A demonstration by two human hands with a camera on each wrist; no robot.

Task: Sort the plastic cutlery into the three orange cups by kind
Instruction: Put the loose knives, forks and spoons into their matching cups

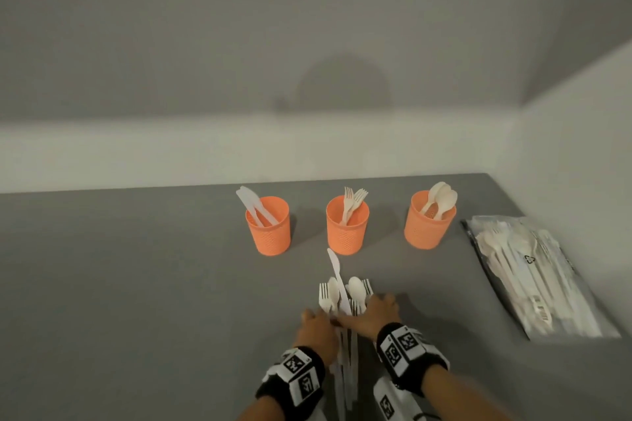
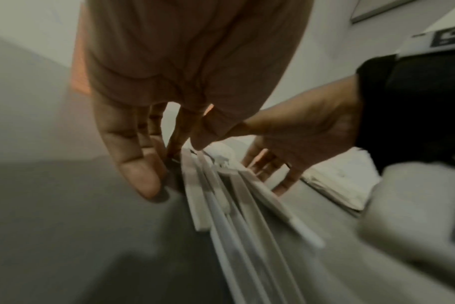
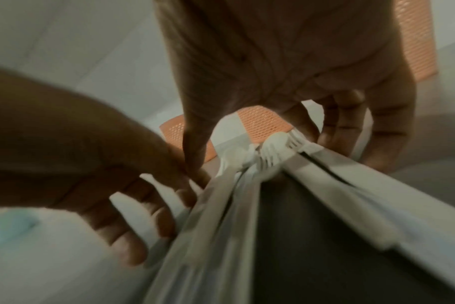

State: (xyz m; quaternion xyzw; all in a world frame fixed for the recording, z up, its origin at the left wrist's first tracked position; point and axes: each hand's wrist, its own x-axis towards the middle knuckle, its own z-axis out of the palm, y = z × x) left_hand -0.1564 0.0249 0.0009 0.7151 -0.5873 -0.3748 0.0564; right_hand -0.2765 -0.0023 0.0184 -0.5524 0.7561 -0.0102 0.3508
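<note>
Three orange cups stand in a row at the back of the grey table: the left cup [image 1: 268, 229] holds knives, the middle cup [image 1: 347, 229] forks, the right cup [image 1: 429, 224] spoons. A loose pile of white cutlery [image 1: 342, 296] lies lengthwise in front of the middle cup, and one knife [image 1: 334, 267] juts out ahead. My left hand [image 1: 316, 321] presses straight fingers [image 2: 140, 170] against the pile's left side. My right hand [image 1: 367, 311] spans the pile [image 3: 247, 195], thumb on the left and fingers on the right. The handles [image 2: 221, 201] are bunched between both hands.
A clear plastic bag [image 1: 533, 273] with more white cutlery lies at the right, near the white side wall. A white back wall rises just behind the cups. Bare grey table [image 1: 119, 284] stretches to the left of the hands.
</note>
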